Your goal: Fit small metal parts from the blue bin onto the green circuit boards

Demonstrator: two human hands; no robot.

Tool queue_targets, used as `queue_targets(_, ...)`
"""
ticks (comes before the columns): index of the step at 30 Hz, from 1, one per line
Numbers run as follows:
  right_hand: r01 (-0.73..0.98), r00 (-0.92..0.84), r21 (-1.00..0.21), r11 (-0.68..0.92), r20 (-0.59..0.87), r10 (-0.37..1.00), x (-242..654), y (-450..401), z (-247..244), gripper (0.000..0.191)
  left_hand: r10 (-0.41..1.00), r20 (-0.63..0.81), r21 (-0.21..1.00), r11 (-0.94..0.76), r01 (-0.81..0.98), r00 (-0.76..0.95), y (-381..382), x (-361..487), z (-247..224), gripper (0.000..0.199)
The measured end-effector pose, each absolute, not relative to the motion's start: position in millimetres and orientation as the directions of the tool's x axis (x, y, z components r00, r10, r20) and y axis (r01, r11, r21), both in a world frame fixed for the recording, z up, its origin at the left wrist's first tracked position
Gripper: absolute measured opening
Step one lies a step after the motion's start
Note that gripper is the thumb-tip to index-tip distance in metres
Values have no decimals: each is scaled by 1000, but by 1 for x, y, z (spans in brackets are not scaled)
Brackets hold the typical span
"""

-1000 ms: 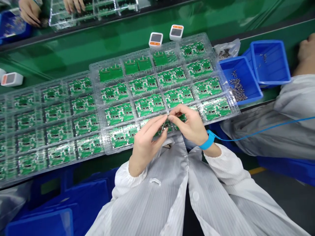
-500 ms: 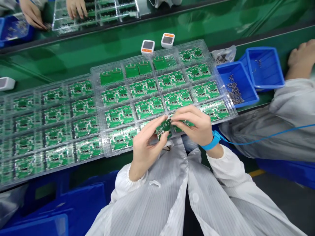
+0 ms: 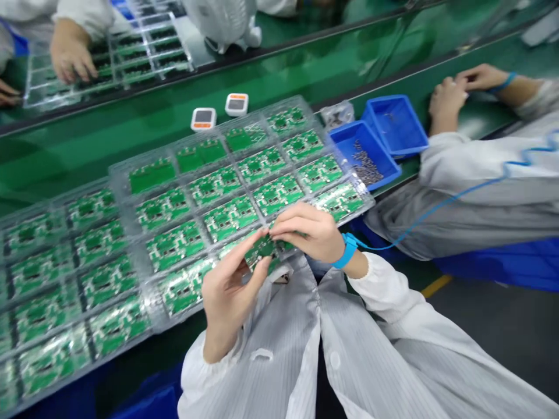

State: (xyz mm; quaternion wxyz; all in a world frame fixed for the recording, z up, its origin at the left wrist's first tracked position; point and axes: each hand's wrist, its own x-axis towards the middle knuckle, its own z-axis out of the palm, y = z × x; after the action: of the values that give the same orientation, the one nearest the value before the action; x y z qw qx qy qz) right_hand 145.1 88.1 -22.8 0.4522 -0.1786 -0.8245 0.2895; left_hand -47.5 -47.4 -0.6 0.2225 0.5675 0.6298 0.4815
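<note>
A small green circuit board [image 3: 261,251] is gripped by its edges between the thumb and fingers of my left hand [image 3: 231,291], tilted above the near edge of a clear plastic tray [image 3: 192,317]. My right hand [image 3: 311,233], with a blue wrist strap [image 3: 347,250], is closed in a pinch at the board's upper right edge. Whatever lies between those fingertips is too small to make out. Beneath and beyond both hands, the tray's compartments carry rows of similar green boards [image 3: 231,216].
Blue bins [image 3: 397,131] stand right of the tray, one with small metal parts [image 3: 367,166]; a plastic bag [image 3: 338,114] lies beside them. Two white timers [image 3: 203,119] sit behind the tray. Co-workers' hands [image 3: 448,99] show at right and upper left. A blue cord [image 3: 437,212] runs rightward from my strap.
The camera view has swung, so the tray and bins appear further left and more of the right-hand co-worker shows. My hands keep the same hold on the board.
</note>
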Motion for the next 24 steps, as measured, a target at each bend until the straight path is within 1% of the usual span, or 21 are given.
queue_targets(3, -5, -518, -641, 768, 659, 546, 150, 93, -29, 13, 928, 286, 830, -115, 546, -238, -42, -45, 1, 49)
queue_targets(6, -3, -529, -639, 769, 654, 541, 158, 99, -34, 13, 934, 274, 816, -99, 570, -230, -37, -38, 1, 47)
queue_targets(11, 51, -580, -700, 712, 560, 592, 180, 101, -31, 16, 943, 221, 829, -48, 557, -248, -29, -26, 1, 45)
queue_targets(14, 131, -584, -729, 672, 491, 646, 190, 95, -25, 22, 942, 176, 836, 9, 549, -284, -23, -17, 3, 46)
queue_targets(16, 192, -597, -701, 687, 472, 649, 196, 93, -21, 24, 942, 143, 851, 40, 524, -305, -18, -9, 7, 47)
queue_targets(18, 210, -603, -642, 737, 509, 615, 206, 99, -18, 21, 938, 122, 865, 60, 498, -324, -15, -3, 14, 45)
queue_targets(19, 216, -585, -614, 759, 541, 605, 214, 106, -16, 20, 934, 113, 869, 72, 490, -338, -14, -2, 18, 44)
queue_targets(21, 262, -484, -587, 766, 607, 630, 237, 134, -14, 21, 919, 105, 866, 103, 489, -380, -14, -1, 23, 44)
queue_targets(23, 390, -334, -601, 697, 613, 716, 271, 176, -12, 25, 903, 108, 852, 132, 507, -416, -17, -5, 26, 46)
queue_targets(24, 458, -285, -610, 647, 589, 756, 290, 201, -12, 27, 897, 119, 844, 135, 519, -427, -19, -8, 27, 47)
